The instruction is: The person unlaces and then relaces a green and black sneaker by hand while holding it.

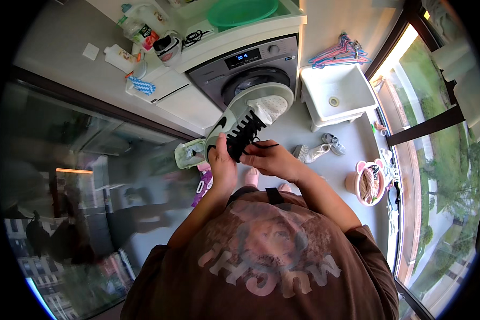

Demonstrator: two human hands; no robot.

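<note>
A pale grey-green and white sneaker [270, 106] with black laces [244, 134] is held up before my chest, its toe pointing away from me. My left hand [223, 160] grips its heel end, the thumb lying along the side near the ankle opening. At the lace's upper end, my right hand [266, 159] pinches a black lace between thumb and fingers, and a loose lace end sticks out past the knuckles. The heel and the sole's underside are hidden.
Ahead are a front-loading washing machine [260, 60], a green basin [242, 12] and a white sink [338, 94] with hangers [340, 52] behind. On the floor are other shoes [318, 153], a pink bucket [366, 184] holding cloth and a pale green bin [184, 155]. Glass stands on both sides.
</note>
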